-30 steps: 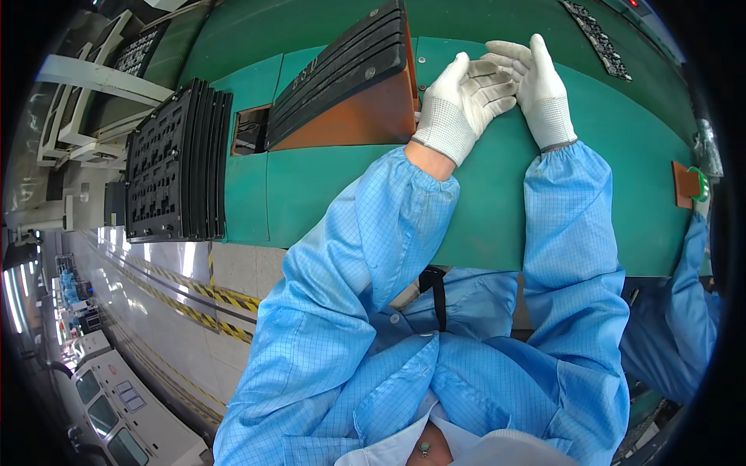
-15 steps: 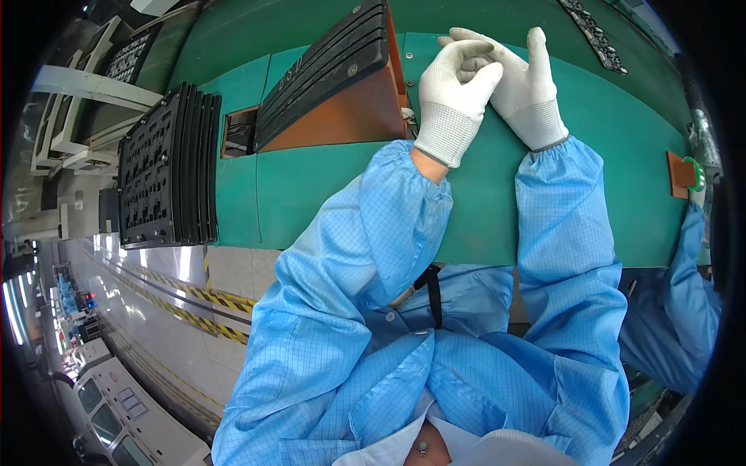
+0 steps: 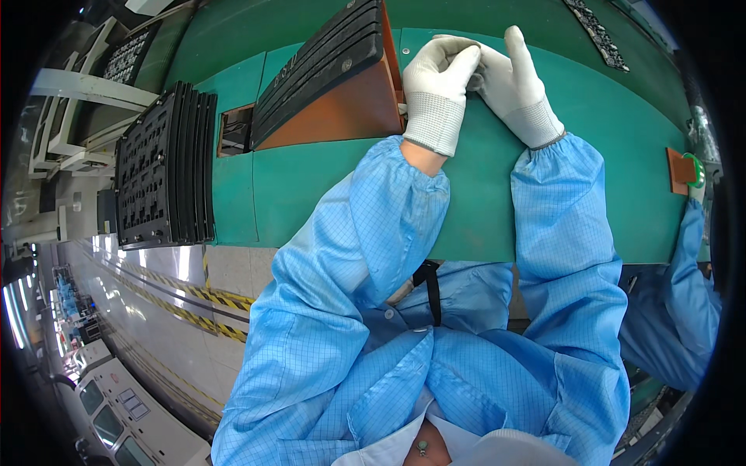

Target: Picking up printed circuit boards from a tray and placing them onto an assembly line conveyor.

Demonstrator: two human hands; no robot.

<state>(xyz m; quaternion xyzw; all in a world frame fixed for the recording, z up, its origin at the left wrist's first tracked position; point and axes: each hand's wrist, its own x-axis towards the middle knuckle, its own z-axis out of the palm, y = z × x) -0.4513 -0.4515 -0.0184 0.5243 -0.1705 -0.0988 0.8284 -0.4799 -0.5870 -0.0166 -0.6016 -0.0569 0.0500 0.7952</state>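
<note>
Both my hands wear white knit gloves and meet above the green work surface (image 3: 482, 202). My left hand (image 3: 437, 81) is closed, its thumb and fingertips pressed together against the fingers of my right hand. Whether a small part or only glove fabric lies in that pinch is hidden. My right hand (image 3: 514, 87) is open, its thumb stretched up and apart and its fingers pointing toward the left hand, partly covered by it. Just left of the hands stands a tilted black ribbed panel (image 3: 318, 74) on an orange-brown wedge-shaped support (image 3: 342, 116).
Upright black trays (image 3: 151, 167) stand in a stack at the left end of the surface. Beside them is a rectangular cutout (image 3: 235, 130). A strip of small dark parts (image 3: 597, 35) lies at the far right. Another person's blue sleeve (image 3: 684, 256) reaches in at the right edge, near a brown block (image 3: 678, 172).
My two hands have shifted slightly left and stay together. The left hand's fingers have closed in more on the right hand's fingers.
</note>
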